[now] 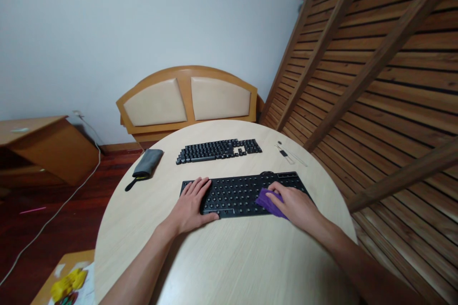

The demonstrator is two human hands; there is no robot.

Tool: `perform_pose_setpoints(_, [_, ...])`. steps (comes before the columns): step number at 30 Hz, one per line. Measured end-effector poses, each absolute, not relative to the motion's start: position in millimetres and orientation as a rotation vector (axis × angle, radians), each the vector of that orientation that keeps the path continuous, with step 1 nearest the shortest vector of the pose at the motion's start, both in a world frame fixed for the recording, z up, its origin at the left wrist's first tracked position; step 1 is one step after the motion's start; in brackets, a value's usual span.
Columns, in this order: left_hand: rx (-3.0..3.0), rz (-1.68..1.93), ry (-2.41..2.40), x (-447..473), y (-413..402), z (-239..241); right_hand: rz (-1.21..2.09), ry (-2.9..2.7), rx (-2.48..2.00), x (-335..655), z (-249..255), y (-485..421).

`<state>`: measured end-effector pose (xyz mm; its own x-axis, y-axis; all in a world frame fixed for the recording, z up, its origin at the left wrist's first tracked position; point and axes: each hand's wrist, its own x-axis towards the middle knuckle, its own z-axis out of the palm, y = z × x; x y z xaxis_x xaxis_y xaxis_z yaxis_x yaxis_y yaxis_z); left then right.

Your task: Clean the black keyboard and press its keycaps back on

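Note:
A black keyboard base (236,194) with its keycaps off lies across the table in front of me, its switch stems bare. Over its left end my left hand (193,202) lies flat, fingers stretched out and thumb along the near edge. My right hand (291,202) grips a purple cloth (269,201) and presses it against the right part of the base. Part of the cloth is hidden under the fingers. Beyond the base, the removed black keycaps (211,149) are laid out in keyboard order.
On the round table (229,257), a grey pouch (148,163) with a black loop lies at the left. A wire keycap puller (284,154) and a thin tool rest at the back right. A wooden slatted panel (386,71) leans along the right. Yellow items (67,284) sit at lower left.

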<state>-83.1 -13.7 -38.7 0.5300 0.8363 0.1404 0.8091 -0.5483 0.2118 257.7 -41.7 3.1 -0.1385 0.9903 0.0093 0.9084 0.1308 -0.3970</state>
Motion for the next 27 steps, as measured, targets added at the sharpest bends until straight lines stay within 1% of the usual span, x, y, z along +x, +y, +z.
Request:
perform_pose_setpoints(3, [2.652, 0.358, 1.422, -84.4, -12.8, -41.2, 0.386, -2.078, -1.901, 262.7, -10.2, -29.5])
perform_pose_setpoints(5, [2.66, 0.377, 1.418, -85.1, -12.4, -42.7, 0.447, -1.988, -1.863, 266.5, -19.1, -23.9])
perform_pose_setpoints(10, [2.667, 0.393, 1.408, -85.3, -12.2, -44.4, 0.85, -1.785, -1.584, 286.9, -27.2, -12.1])
perform_pose_setpoints(14, [2.661, 0.395, 1.403, -84.5, -12.2, -43.3, 1.032, -1.596, -1.473, 310.6, -18.6, 3.7])
perform_pose_setpoints(21, [2.664, 0.378, 1.402, -85.6, -12.3, -43.4, 0.895, -1.4, -1.434, 373.0, -18.5, 72.6])
perform_pose_setpoints(27, [2.689, 0.421, 1.379, -87.3, -12.5, -46.6, 0.743, -1.424, -1.534, 423.1, -15.4, 143.6])
